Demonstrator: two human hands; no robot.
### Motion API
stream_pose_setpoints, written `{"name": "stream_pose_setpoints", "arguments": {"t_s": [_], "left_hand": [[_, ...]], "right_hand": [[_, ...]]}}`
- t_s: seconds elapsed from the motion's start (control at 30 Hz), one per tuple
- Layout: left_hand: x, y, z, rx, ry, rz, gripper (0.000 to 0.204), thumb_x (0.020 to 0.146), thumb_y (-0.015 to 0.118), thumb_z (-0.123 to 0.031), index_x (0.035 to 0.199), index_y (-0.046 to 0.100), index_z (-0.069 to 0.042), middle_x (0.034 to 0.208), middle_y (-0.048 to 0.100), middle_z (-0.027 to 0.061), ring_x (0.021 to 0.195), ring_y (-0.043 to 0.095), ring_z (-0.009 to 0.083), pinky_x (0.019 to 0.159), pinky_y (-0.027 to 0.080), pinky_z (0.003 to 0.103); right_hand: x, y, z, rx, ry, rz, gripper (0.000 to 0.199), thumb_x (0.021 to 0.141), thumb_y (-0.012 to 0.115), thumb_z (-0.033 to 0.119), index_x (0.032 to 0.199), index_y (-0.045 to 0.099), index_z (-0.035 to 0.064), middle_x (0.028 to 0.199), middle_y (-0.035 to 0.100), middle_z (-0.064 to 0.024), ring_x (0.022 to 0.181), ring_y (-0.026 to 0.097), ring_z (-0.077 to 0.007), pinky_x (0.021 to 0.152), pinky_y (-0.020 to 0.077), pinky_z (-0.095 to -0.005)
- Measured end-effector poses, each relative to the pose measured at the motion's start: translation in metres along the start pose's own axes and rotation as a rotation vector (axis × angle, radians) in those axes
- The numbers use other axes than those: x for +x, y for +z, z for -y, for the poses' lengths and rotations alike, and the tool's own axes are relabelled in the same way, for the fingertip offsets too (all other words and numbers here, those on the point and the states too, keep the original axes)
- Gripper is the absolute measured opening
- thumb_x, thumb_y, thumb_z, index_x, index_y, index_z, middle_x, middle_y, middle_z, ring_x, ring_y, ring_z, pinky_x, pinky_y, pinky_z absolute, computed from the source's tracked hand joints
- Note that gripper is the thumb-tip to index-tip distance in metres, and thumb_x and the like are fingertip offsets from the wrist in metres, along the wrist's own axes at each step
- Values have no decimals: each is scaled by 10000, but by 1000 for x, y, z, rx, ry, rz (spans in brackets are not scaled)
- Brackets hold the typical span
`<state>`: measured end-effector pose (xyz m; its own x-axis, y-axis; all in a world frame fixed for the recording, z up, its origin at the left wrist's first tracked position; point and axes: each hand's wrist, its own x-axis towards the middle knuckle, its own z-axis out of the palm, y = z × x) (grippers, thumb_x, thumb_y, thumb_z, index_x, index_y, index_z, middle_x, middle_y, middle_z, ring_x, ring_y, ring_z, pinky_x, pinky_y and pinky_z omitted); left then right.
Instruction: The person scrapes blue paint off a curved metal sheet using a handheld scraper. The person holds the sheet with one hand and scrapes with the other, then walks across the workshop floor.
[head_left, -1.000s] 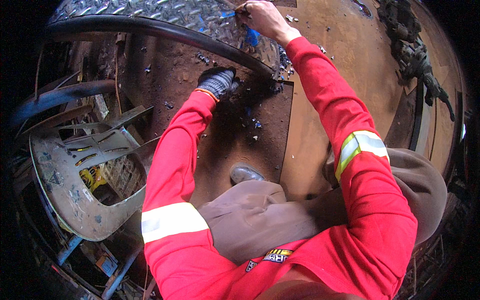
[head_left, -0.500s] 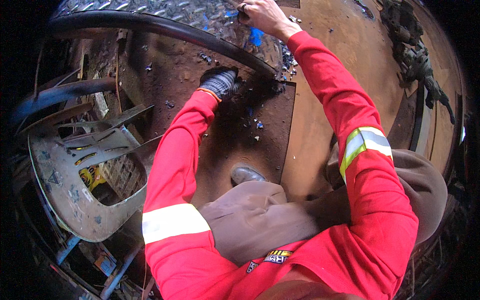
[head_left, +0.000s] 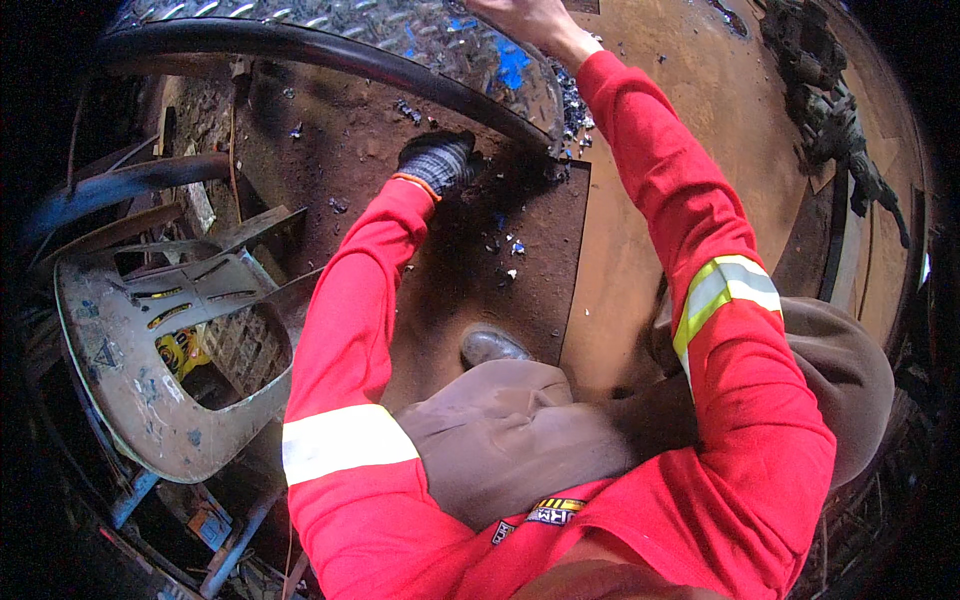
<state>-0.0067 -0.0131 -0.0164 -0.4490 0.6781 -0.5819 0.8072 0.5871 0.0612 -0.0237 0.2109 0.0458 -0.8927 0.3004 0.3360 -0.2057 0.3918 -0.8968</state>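
A diamond-plate metal panel (head_left: 300,18) with a thick black rounded edge lies across the top left, with blue paint patches on its right end. Over that end reaches my bare right hand (head_left: 535,22); its fingers run past the upper edge of the picture, so what they touch is hidden. My left hand (head_left: 437,163), in a grey and black knit glove with an orange cuff, is low by the brown dirt-covered floor (head_left: 350,150), just on my side of the black edge. Its fingers look curled in, and shadow hides anything in them.
Paint flakes (head_left: 574,112) lie by the panel's corner. Brown sheets (head_left: 625,220) cover the floor on the right, with a greasy metal assembly (head_left: 835,120) beyond. At left are a dirty plastic chair shell (head_left: 150,400) and a blue bent tube (head_left: 130,190). My boot (head_left: 492,346) is below centre.
My right hand has moved slightly up, its fingers passing out of the picture and uncovering more of the blue patch. My left hand stays nearly in place.
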Motion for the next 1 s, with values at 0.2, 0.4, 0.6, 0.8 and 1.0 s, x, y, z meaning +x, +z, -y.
{"name": "stream_pose_setpoints", "arguments": {"t_s": [0.2, 0.4, 0.6, 0.8, 1.0], "left_hand": [[-5, -8, -6, -18, 14, 13, 446, 894, 502, -465, 1141, 579, -102, 1093, 639, 187, 1001, 612, 379, 870, 479, 483], [-6, -3, -6, -46, 27, -21, 457, 880, 509, -468, 1116, 606, -88, 1097, 643, 193, 1022, 610, 381, 889, 469, 489], [-5, -7, -8, -17, -1, 21, 440, 881, 517, -446, 1129, 599, -92, 1097, 644, 190, 1022, 613, 378, 890, 470, 487], [-3, -2, -4, 27, -1, 24, 456, 891, 499, -468, 1169, 579, -115, 1146, 626, 191, 1039, 609, 372, 891, 476, 476], [-3, -7, -8, 26, -37, 48, 472, 898, 496, -472, 1197, 574, -115, 1173, 619, 189, 1060, 613, 350, 902, 474, 468]], "right_hand": [[-23, 1, -25, -131, 271, -81, 250, 797, 641, 213, 883, 718, -10, 761, 699, -180, 700, 679, -204, 665, 525, -345], [-34, 26, -27, -294, 285, -207, 279, 749, 660, 317, 848, 741, 69, 850, 681, -225, 840, 677, -372, 811, 546, -424], [-32, 31, -16, -458, 342, -243, 339, 735, 685, 343, 845, 730, 26, 846, 677, -247, 843, 677, -389, 797, 546, -442], [-29, 40, -1, -627, 301, -270, 290, 770, 641, 281, 731, 659, -5, 755, 663, -213, 757, 674, -371, 702, 543, -457], [-24, 41, -4, -612, 216, -179, 345, 755, 687, 329, 788, 705, -14, 818, 675, -242, 819, 677, -397, 756, 548, -456]]}}
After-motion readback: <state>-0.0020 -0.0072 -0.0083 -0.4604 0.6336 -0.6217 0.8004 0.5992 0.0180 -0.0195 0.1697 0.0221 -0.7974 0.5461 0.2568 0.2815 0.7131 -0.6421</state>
